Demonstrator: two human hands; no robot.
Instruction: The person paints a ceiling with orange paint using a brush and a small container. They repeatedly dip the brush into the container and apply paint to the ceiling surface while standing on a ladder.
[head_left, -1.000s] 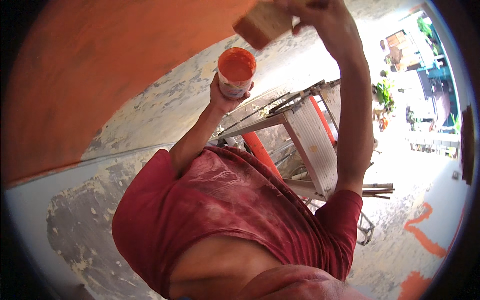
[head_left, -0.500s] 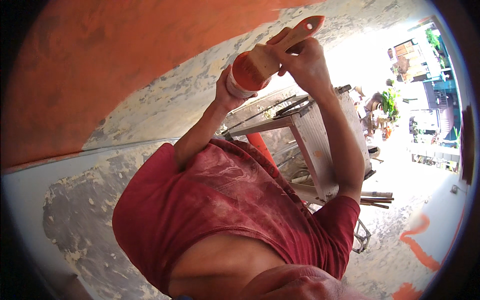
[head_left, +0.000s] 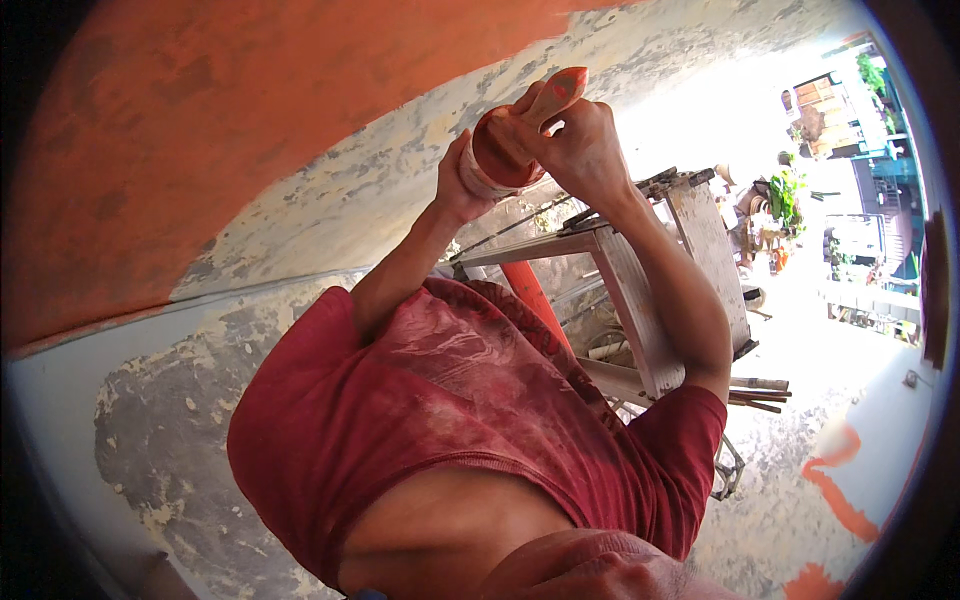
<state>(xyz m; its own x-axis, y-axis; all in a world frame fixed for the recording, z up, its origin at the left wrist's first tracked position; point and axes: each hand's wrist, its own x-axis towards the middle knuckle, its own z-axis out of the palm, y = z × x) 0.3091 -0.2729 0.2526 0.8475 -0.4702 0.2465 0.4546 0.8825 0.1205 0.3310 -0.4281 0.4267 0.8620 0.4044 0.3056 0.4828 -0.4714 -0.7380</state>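
Observation:
My left hand (head_left: 456,182) is wrapped round a small white paint tub (head_left: 478,180) with orange-red paint inside and smears on its rim. Its mouth is tipped toward me. In my right hand (head_left: 580,150) is a wide flat paintbrush (head_left: 556,97), gripped near the base of its handle. The brush's bristle end sits inside the tub, partly hidden by the rim and my fingers. Its handle tip, stained orange-red, points up and to the right. Both hands are closed and held close together in front of the wall.
A wall (head_left: 190,130), partly painted orange and partly patchy grey-white, rises close on the left. Below my right arm stands a whitish ladder-like stand (head_left: 640,310), with an orange-red pipe (head_left: 530,300) beside it. Plants (head_left: 785,200) and clutter lie beyond in bright light.
My right hand has moved down and slightly left, pushing the brush deeper into the tub. The brush handle now stands steeper. The tub has shifted slightly to the right.

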